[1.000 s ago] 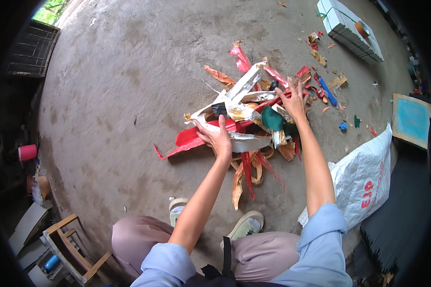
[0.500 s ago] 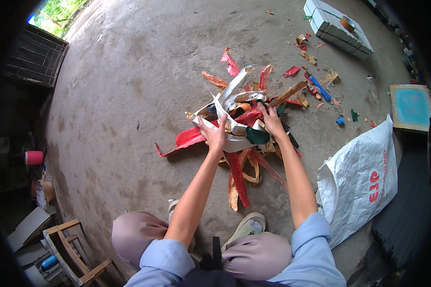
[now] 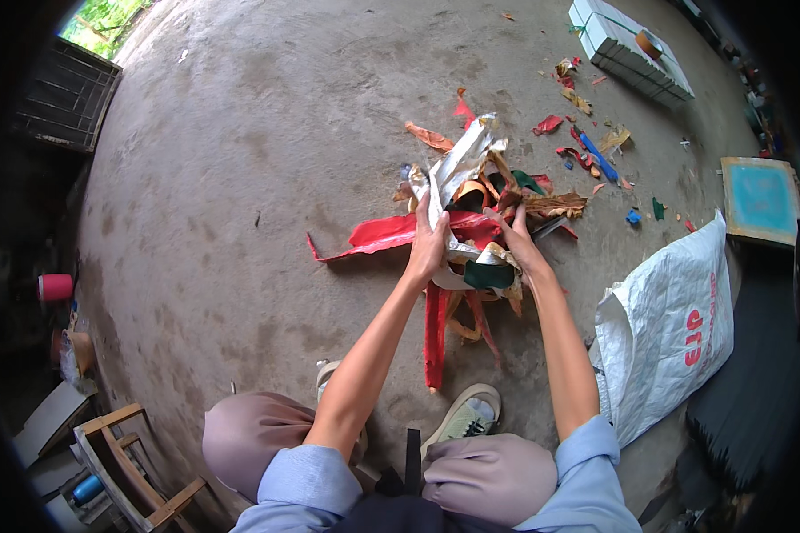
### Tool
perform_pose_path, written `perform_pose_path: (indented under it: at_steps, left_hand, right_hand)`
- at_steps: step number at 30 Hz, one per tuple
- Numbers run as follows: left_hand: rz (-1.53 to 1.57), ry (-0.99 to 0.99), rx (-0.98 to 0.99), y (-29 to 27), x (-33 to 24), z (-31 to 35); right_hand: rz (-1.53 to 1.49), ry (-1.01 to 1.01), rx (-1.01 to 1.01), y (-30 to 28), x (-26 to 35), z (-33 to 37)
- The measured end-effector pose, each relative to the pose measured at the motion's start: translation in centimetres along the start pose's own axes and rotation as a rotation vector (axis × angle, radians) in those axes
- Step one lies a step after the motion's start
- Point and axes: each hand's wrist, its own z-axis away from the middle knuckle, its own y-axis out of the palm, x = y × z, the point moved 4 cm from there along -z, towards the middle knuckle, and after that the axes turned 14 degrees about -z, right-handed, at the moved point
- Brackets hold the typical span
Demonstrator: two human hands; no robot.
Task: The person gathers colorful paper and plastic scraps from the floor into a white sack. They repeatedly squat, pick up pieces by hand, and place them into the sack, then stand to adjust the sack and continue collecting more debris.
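A tangled bundle of scrap strips, red, white, green and tan, is squeezed between my two hands over the concrete floor. My left hand [image 3: 429, 238] presses its left side, with the thumb up against a crumpled white strip [image 3: 464, 160]. On the right side my right hand [image 3: 521, 244] grips the bundle, its fingertips partly hidden among brown strips [image 3: 556, 205]. A long red strip [image 3: 378, 234] sticks out to the left, and another red strip [image 3: 435, 338] hangs down toward my shoes. A dark green piece [image 3: 489, 275] shows at the near side.
Small scraps and a blue strip [image 3: 597, 155] lie beyond the bundle to the right. A white woven sack [image 3: 662, 333] lies at the right, near a turquoise-topped board [image 3: 762, 200]. A strapped white stack [image 3: 627, 49] bears a tape roll [image 3: 649, 44]. Wooden frame [image 3: 138, 471] at lower left.
Both hands have shifted to the right, the left one more, bringing them closer together. The bundle has become narrower and moved right with them, its long red strip too.
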Motion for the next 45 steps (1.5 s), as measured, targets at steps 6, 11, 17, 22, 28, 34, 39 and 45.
perform_pose_path:
  at_steps: [6,11,17,22,28,34,39,45]
  left_hand:
    - [-0.158,0.134,0.153,1.5,0.2,-1.4]
    - [-0.350,0.093,0.086,2.1,1.7,-2.0]
    - [-0.199,0.131,0.173,2.1,2.0,-2.9]
    - [-0.270,0.128,-0.003,1.1,0.9,-1.7]
    - [-1.156,0.083,0.356,-2.2,0.2,-2.7]
    - [-1.387,-0.017,0.371,-4.3,-3.8,-0.6]
    - [-1.181,0.145,0.139,-4.1,0.6,-1.1]
    - [-0.930,0.195,0.208,-3.2,2.0,-0.7]
  right_hand:
    - [-0.134,-0.044,0.063,1.1,0.1,-0.3]
    - [-0.114,-0.038,0.081,1.4,-1.1,-1.7]
    - [-0.116,-0.083,-0.054,0.0,-2.3,-2.4]
    - [-0.457,-0.143,-0.161,-2.7,-0.1,-0.3]
    - [-0.470,-0.184,0.073,-6.6,3.4,4.2]
    - [0.223,-0.492,-0.386,-9.7,2.1,5.2]
    - [0.775,-0.602,-0.551,-8.8,-1.3,5.1]
    - [0.252,0.018,-0.130,-8.3,-9.4,6.6]
